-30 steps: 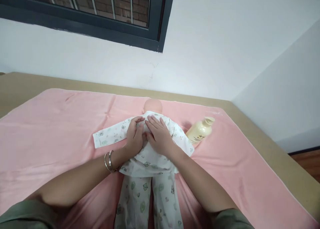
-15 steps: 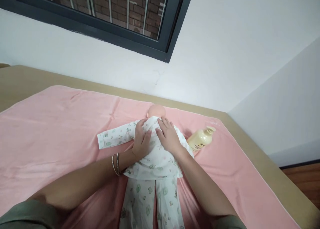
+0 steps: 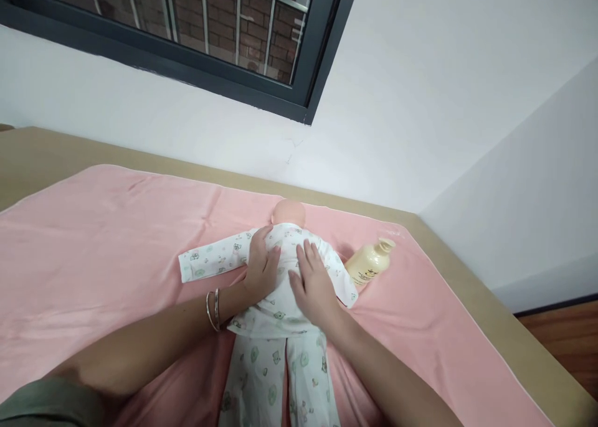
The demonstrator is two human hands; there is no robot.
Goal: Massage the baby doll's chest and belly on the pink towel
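Observation:
A baby doll [image 3: 288, 213] lies on the pink blanket [image 3: 116, 240], the bald back of its head toward the wall. It wears a white printed top [image 3: 280, 302] and matching white trousers [image 3: 266, 358]. My left hand [image 3: 261, 266] rests on the left side of the doll's back, thumb and fingers apart, two bangles [image 3: 213, 310] on the wrist. Over the right side of the back, my right hand [image 3: 314, 287] lies flat with fingers stretched out. A pale yellow pump bottle [image 3: 369, 265] lies tilted beside the doll's right sleeve.
The blanket covers a wooden table [image 3: 462, 277] whose back edge meets a white wall [image 3: 374, 116]. Above it is a dark-framed window [image 3: 196, 72] with metal bars and bricks behind. A brown wooden surface [image 3: 565, 333] shows at the right edge.
My right hand has slid down the doll's back, toward me. My left hand stays about where it was on the top. The view has shifted slightly.

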